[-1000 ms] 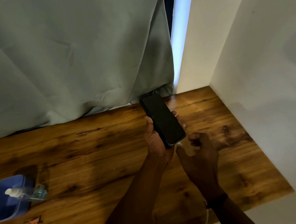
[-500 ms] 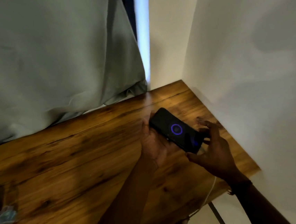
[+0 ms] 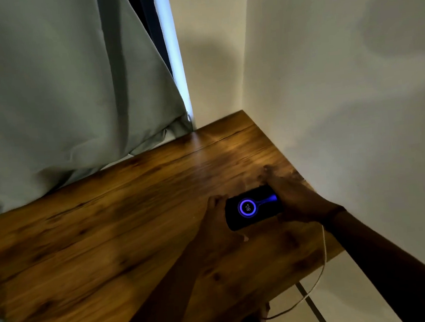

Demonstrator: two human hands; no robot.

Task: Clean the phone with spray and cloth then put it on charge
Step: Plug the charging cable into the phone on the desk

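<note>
Near the table's (image 3: 109, 235) right edge by the wall (image 3: 342, 96), both hands clasp the lit phone (image 3: 249, 208): left hand (image 3: 221, 227) cupping one end, right hand (image 3: 291, 200) covering the other; cable (image 3: 318, 277) hangs off; open tabletop leftward.

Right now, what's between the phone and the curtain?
Only bare wooden tabletop lies between the phone and the curtain in the head view; nothing sits on that stretch.

Wooden table (image 3: 109, 235) in a white-walled corner (image 3: 327, 72) — grey-green curtain (image 3: 56, 85) behind.
</note>
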